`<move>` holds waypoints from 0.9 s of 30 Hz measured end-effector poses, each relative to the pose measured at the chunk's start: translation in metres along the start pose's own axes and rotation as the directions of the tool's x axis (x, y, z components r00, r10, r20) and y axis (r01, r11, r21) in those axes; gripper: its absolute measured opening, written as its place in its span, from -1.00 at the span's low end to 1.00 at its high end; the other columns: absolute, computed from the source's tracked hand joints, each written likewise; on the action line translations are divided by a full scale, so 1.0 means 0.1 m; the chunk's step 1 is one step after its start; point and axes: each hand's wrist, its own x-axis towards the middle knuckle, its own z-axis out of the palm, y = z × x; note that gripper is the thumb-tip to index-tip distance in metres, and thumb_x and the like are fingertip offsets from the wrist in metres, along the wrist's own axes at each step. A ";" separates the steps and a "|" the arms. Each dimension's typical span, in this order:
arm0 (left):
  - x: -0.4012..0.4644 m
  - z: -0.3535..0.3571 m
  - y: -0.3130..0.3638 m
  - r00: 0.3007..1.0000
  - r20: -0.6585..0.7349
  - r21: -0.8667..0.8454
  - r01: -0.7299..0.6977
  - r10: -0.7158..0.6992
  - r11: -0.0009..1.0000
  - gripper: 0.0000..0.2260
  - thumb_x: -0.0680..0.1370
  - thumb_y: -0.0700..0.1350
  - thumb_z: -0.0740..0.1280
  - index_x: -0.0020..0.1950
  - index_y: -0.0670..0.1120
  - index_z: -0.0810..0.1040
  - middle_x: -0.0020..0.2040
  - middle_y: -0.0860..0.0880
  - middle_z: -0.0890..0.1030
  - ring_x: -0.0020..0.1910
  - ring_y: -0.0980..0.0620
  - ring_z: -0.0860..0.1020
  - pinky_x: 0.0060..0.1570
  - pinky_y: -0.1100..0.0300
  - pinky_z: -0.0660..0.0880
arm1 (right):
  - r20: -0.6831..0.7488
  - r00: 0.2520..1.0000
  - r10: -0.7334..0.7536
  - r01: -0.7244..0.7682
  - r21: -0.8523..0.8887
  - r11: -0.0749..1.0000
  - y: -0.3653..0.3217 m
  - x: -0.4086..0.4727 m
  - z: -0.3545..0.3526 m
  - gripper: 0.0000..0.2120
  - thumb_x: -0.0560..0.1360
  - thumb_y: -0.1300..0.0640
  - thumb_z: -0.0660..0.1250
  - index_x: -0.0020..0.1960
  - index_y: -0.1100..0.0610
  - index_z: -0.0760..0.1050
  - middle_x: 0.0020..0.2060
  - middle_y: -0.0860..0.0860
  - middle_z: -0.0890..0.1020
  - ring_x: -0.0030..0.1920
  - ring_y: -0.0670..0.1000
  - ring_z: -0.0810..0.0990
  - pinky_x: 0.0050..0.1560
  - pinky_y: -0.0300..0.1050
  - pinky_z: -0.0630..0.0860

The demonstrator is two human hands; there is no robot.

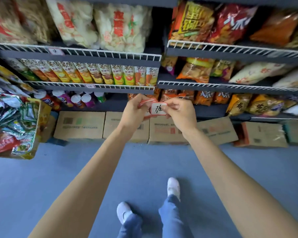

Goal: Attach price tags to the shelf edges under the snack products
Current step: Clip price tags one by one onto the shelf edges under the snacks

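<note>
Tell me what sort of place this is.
Most likely a small grocery or snack shop: wire-fronted shelves packed with snack bags, stock cartons on the floor, and a handwritten price tag pinched in both hands.

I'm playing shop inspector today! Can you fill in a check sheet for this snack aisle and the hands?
Surface: blue floor, bare where it shows.
Job's things: handwritten price tag pinched by both hands; tag stack in left hand; two tags already on the left shelf edges.
Clutter: cardboard boxes under the shelves; open snack carton at left.
Grippers: left hand and right hand both busy.
Cables: nothing seen.
Surroundings: snack bags, white shoes.
</note>
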 end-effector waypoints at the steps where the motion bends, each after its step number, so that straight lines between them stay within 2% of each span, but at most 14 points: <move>1: -0.03 0.20 0.05 1.000 0.001 0.001 -0.011 0.011 1.000 -0.88 0.61 -0.25 0.18 -0.10 -0.14 0.45 -0.22 0.00 0.57 -0.25 0.09 0.59 -0.38 0.40 0.50 | -0.009 1.000 0.000 0.000 -0.006 1.000 0.06 -0.02 -0.19 -0.92 0.46 0.27 0.38 -0.15 0.11 0.58 -0.38 -0.09 0.60 -0.53 -0.24 0.49 -0.36 -0.36 0.45; 6: 0.00 1.31 0.20 0.996 -0.062 0.112 -0.051 0.058 0.992 -0.88 0.61 -0.22 0.18 -0.10 -0.12 0.47 -0.23 0.02 0.55 -0.28 0.01 0.58 -0.42 0.38 0.51 | -0.051 0.997 0.050 -0.049 0.032 0.998 0.43 0.07 -1.19 -0.93 0.44 0.25 0.40 -0.14 0.10 0.57 -0.34 -0.04 0.63 -0.47 -0.18 0.57 -0.35 -0.38 0.44; 8: 0.10 1.75 0.21 0.991 -0.092 0.186 -0.079 0.098 0.979 -0.89 0.60 -0.19 0.20 -0.09 -0.08 0.49 -0.27 0.06 0.52 -0.23 -0.02 0.53 -0.21 0.22 0.59 | -0.036 0.998 0.044 -0.043 0.019 0.999 0.60 0.20 -1.62 -0.95 0.45 0.23 0.40 -0.13 0.11 0.57 -0.26 0.02 0.66 -0.36 -0.09 0.63 -0.36 -0.35 0.44; 9: 0.16 1.96 0.22 0.987 -0.105 0.237 -0.092 0.120 0.967 -0.89 0.60 -0.19 0.20 -0.09 -0.07 0.49 -0.28 0.07 0.52 -0.23 -0.01 0.52 -0.16 0.25 0.56 | -0.028 0.999 0.043 -0.043 0.011 0.999 0.69 0.25 -1.83 -0.95 0.46 0.23 0.39 -0.14 0.10 0.56 -0.22 0.04 0.67 -0.30 -0.04 0.65 -0.36 -0.33 0.44; 10: 0.20 2.15 0.24 0.983 -0.117 0.301 -0.100 0.140 0.949 -0.89 0.60 -0.20 0.20 -0.08 -0.08 0.48 -0.28 0.08 0.50 -0.25 0.03 0.49 -0.22 0.35 0.47 | -0.024 0.999 0.047 -0.047 0.015 0.999 0.78 0.31 -2.04 -0.93 0.46 0.24 0.38 -0.15 0.09 0.54 -0.20 0.06 0.67 -0.26 0.00 0.66 -0.36 -0.30 0.46; 12: 0.30 2.51 0.28 0.970 -0.150 0.391 -0.117 0.189 0.913 -0.91 0.60 -0.22 0.18 -0.06 -0.11 0.46 -0.26 0.05 0.48 -0.30 0.13 0.41 -0.36 0.39 0.30 | -0.024 0.997 0.067 -0.065 0.058 0.996 0.95 0.44 -2.41 -0.85 0.49 0.27 0.34 -0.19 0.05 0.50 -0.20 0.06 0.66 -0.29 0.01 0.67 -0.39 -0.25 0.51; 17: 0.59 3.17 0.37 0.958 -0.193 0.436 -0.109 0.211 0.893 -0.90 0.61 -0.22 0.18 0.02 -0.17 0.48 -0.20 0.00 0.50 -0.28 0.15 0.43 -0.38 0.49 0.32 | -0.032 0.988 0.153 -0.147 0.151 0.978 1.36 0.82 -3.04 -0.96 0.53 0.29 0.28 -0.04 0.20 0.50 -0.14 0.17 0.65 -0.38 -0.11 0.65 -0.40 -0.27 0.57; 19: 0.76 3.37 0.35 0.957 -0.207 0.469 -0.085 0.203 0.879 -0.87 0.61 -0.22 0.16 0.08 -0.17 0.49 -0.16 -0.02 0.53 -0.25 0.08 0.46 -0.40 0.43 0.31 | -0.051 0.988 0.146 -0.137 0.143 0.980 1.47 0.99 -3.21 -0.95 0.54 0.28 0.27 -0.03 0.21 0.50 -0.12 0.17 0.65 -0.32 -0.08 0.67 -0.33 -0.26 0.60; 22: 1.09 3.63 0.27 0.974 -0.189 0.403 -0.039 0.125 0.914 -0.86 0.62 -0.25 0.14 0.10 -0.21 0.46 -0.16 -0.04 0.56 -0.36 0.18 0.50 -0.45 0.50 0.36 | -0.085 0.992 0.092 -0.085 0.088 0.993 1.66 1.29 -3.38 -0.95 0.54 0.26 0.28 -0.08 0.18 0.51 -0.12 0.17 0.66 -0.22 0.00 0.68 -0.18 -0.13 0.63; 24: 1.35 3.77 0.19 0.982 -0.179 0.380 0.007 0.066 0.925 -0.88 0.62 -0.23 0.14 0.09 -0.20 0.44 -0.15 -0.03 0.57 -0.30 0.14 0.58 -0.36 0.42 0.47 | -0.085 0.994 0.072 -0.068 0.055 0.996 1.80 1.50 -3.44 -0.93 0.53 0.21 0.30 -0.13 0.13 0.52 -0.18 0.12 0.68 -0.21 0.01 0.68 -0.09 -0.02 0.63; 26: 1.66 3.88 0.05 0.983 -0.182 0.386 0.059 0.013 0.921 -0.85 0.62 -0.18 0.16 0.13 -0.18 0.45 -0.05 -0.11 0.62 -0.15 -0.04 0.64 -0.18 0.13 0.57 | -0.074 0.994 0.078 -0.075 0.037 0.996 1.94 1.73 -3.47 -0.90 0.53 0.15 0.32 -0.15 0.14 0.53 -0.26 0.03 0.67 -0.22 -0.01 0.68 -0.05 0.01 0.62; 27: 1.81 3.93 -0.01 0.982 -0.189 0.391 0.094 -0.020 0.916 -0.84 0.62 -0.17 0.16 0.14 -0.17 0.45 0.00 -0.13 0.62 -0.09 -0.08 0.63 -0.14 0.08 0.56 | -0.071 0.993 0.093 -0.091 0.031 0.995 2.02 1.85 -3.47 -0.88 0.53 0.14 0.33 -0.14 0.17 0.54 -0.27 0.02 0.66 -0.23 -0.02 0.68 -0.04 0.01 0.62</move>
